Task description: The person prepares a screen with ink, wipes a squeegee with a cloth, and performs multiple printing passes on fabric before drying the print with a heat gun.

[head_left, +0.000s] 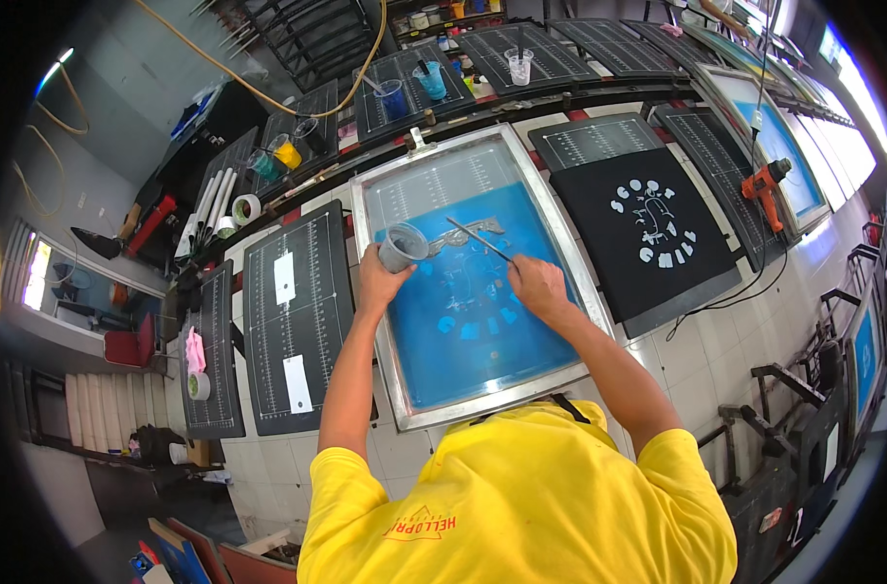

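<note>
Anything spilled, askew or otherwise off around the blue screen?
Nothing clearly spilled or damaged. The grey ink sits inside the blue screen's frame, so it doesn't read as a spill. Mildly untidy: the orange power tool's black cable droops loosely at right.

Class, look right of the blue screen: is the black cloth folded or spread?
Spread: the black cloth lies flat over its board, with its white design in full view.

Red lettering [421, 526] on shirt [560, 487], white letters [666, 259] on fabric [591, 224], blue letters [446, 326] on screen [521, 362]
</note>
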`<action>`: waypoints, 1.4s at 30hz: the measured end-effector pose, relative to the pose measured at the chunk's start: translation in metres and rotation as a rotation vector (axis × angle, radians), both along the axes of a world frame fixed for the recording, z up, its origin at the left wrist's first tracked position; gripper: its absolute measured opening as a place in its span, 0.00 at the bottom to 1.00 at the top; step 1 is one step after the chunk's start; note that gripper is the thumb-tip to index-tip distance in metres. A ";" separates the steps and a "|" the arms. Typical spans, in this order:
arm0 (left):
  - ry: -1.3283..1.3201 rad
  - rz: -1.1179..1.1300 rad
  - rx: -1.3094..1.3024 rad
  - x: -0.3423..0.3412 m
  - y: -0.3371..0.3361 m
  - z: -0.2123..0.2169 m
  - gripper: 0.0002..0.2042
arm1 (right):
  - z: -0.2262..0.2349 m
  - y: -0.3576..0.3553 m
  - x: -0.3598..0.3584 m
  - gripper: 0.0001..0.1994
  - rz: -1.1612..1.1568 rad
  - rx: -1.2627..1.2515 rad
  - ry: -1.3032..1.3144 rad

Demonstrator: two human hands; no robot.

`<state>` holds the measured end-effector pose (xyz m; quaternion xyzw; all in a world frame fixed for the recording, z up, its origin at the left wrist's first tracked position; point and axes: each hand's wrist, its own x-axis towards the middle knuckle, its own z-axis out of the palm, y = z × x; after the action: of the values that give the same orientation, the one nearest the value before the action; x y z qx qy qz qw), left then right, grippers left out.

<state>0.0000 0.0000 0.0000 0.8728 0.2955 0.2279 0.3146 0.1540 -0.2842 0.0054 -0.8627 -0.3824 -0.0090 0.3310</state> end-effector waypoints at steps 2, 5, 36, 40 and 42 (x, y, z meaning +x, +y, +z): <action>-0.016 -0.023 0.058 0.001 0.000 -0.012 0.34 | 0.026 -0.007 -0.001 0.10 0.080 0.015 -0.028; -0.092 -0.087 0.241 0.001 0.008 -0.008 0.34 | 0.053 0.002 -0.003 0.09 0.240 0.009 -0.087; -0.215 -0.169 -0.048 0.033 -0.029 -0.009 0.33 | 0.032 -0.007 0.038 0.14 0.223 0.135 1.400; -0.062 -0.105 -0.078 0.052 -0.044 0.006 0.34 | 0.034 -0.033 0.052 0.14 0.121 0.202 1.272; -0.040 -0.096 -0.104 0.064 -0.052 0.015 0.34 | 0.033 -0.043 0.059 0.13 0.066 0.216 1.179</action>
<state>0.0639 -0.0518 0.0147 0.8637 0.2585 0.2141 0.3759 0.2126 -0.3273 0.0381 -0.6715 -0.1579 0.4424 0.5731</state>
